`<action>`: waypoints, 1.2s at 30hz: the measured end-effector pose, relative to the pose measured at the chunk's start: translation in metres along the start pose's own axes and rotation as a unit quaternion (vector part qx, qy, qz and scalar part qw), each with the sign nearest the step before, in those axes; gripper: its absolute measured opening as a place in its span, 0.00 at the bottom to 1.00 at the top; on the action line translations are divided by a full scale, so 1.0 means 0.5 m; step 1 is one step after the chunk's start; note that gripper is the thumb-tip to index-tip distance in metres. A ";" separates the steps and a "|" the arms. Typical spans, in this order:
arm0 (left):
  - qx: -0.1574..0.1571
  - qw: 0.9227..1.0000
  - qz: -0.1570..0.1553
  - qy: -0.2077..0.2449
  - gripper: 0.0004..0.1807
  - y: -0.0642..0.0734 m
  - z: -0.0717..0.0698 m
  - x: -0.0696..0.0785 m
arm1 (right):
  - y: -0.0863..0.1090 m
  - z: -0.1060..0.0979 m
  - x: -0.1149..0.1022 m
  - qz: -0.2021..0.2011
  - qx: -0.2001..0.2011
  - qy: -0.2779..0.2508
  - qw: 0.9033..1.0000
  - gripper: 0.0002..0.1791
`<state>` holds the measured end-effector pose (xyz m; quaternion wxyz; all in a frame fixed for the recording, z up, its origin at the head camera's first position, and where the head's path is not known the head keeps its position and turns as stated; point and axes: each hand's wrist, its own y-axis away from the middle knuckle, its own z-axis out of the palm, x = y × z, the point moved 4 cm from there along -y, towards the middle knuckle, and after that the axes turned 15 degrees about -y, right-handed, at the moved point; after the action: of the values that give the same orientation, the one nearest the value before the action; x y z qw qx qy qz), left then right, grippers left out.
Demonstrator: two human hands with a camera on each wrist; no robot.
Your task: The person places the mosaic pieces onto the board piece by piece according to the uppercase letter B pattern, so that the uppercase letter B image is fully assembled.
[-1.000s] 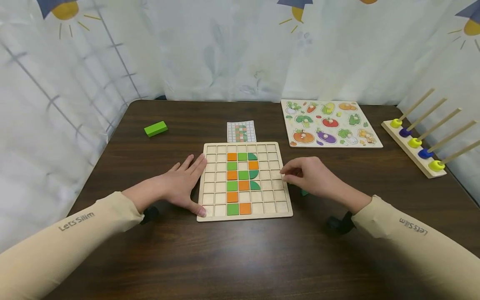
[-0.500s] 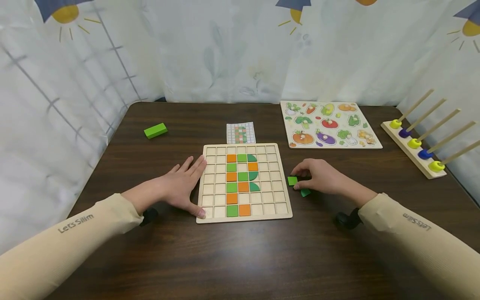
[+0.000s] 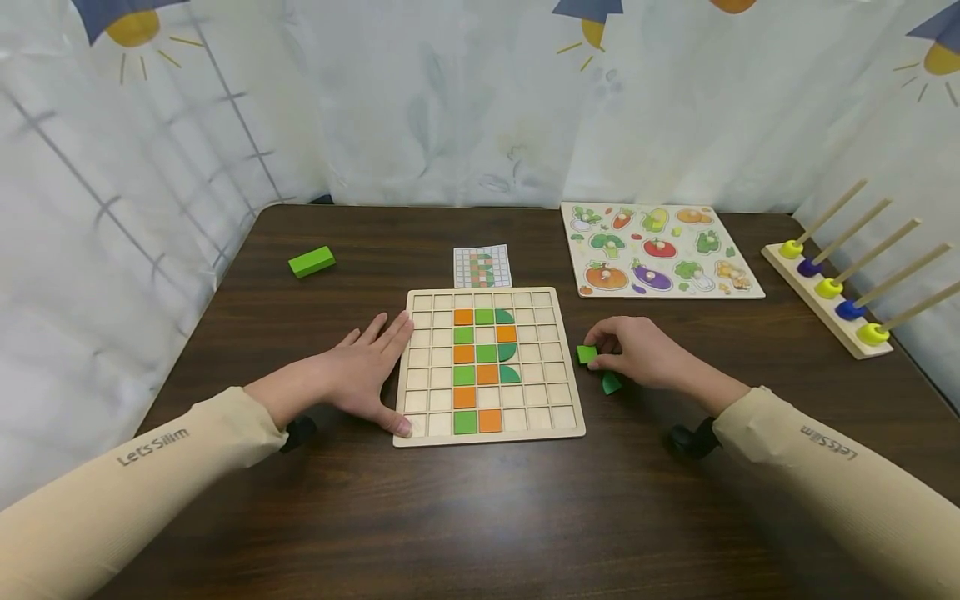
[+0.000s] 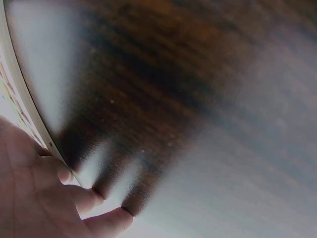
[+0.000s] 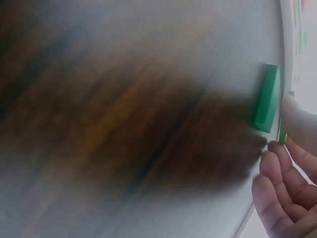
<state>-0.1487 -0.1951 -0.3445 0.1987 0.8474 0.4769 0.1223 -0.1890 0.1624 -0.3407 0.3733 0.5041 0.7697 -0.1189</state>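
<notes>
The wooden grid board (image 3: 536,396) lies mid-table, with orange, light green squares and dark green rounded tiles set in some of its cells. Spread along the board's left edge is my left hand (image 3: 360,371), its thumb on the lower left corner. Just off the right edge, my right hand (image 3: 641,354) pinches a light green square tile (image 3: 586,355) between thumb and fingertips. A loose dark green rounded tile (image 3: 611,383) lies on the table below that hand; in the right wrist view this dark green tile (image 5: 268,99) sits beside the fingers.
A small printed pattern card (image 3: 482,265) touches the board's far edge. A vegetable puzzle board (image 3: 630,283) stands at the back right, beside a peg stand (image 3: 843,321) with yellow and blue rings. A light green block (image 3: 312,262) lies at the back left.
My right hand has drawn back rightward from the board's edge to the loose tiles and taken hold of the light green square. The left hand keeps its place.
</notes>
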 end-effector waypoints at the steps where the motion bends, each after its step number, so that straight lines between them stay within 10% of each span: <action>1: 0.000 1.000 0.000 0.000 0.80 0.000 0.000 0.000 | 0.001 0.000 -0.002 0.000 0.004 -0.003 1.000 0.12; 17: -0.003 1.000 0.002 -0.003 0.80 -0.002 0.002 -0.003 | 0.010 0.070 -0.093 -0.057 0.002 -0.093 0.994 0.13; 36: 0.000 1.000 0.004 -0.011 0.80 -0.005 0.000 -0.004 | 0.000 0.143 -0.145 -0.104 -0.006 -0.049 0.993 0.13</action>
<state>-0.1516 -0.1959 -0.3457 0.2035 0.8507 0.4711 0.1141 -0.1412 0.0723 -0.3398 0.3993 0.4124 0.7994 -0.1774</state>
